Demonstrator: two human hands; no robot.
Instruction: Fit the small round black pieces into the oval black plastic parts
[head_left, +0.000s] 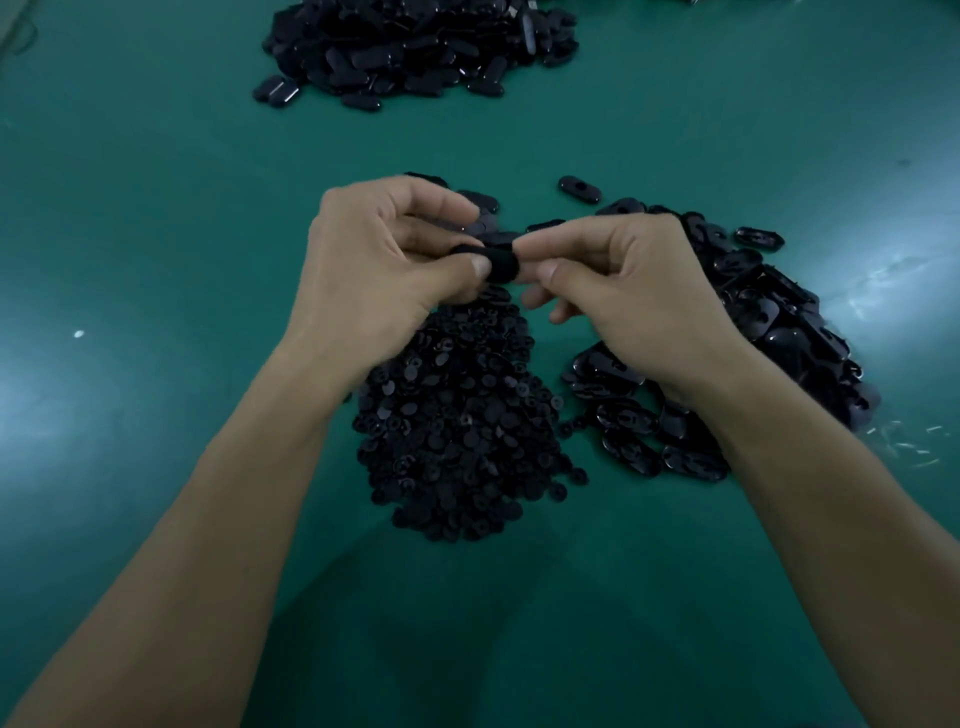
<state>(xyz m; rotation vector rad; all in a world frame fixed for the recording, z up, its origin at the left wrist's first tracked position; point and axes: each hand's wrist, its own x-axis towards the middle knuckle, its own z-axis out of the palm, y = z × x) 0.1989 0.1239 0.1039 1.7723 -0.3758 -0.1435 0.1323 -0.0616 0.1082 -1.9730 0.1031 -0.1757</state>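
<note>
Green worktop (156, 218) runs under everything, w/ two bare forearms reaching in from the near edge. Betw the forearms, nearest the person, sits a heap of small round black pieces (457, 415), matte, spread loose at its edges. Just above the far end of that heap the two hands meet, off the worktop. Left hand (384, 260) is curled tight, thumb and fingers pinching the held black part (501, 265) at its left end. Right hand (623, 291) comes in from the other side, thumb and forefinger tips nipped onto the same part's right end, other fingers loosely curled beneath. It's blurred there, so can't tell whether a round piece is already betw the fingertips or seated in the part. To the right, partly under the right wrist, lies a pile of oval black plastic parts (769, 332), glossy, some w/ a slot showing, stretching from near the round heap out toward the far right. A few white scraps (909, 441) lie beside its near right edge; one white speck (79, 334) well off to the left. Just beyond the hands a single oval part (579, 189) lies alone, slot up. Far back, approx centre-left at the top edge, a bigger far pile (415, 47) of black oval parts.
</note>
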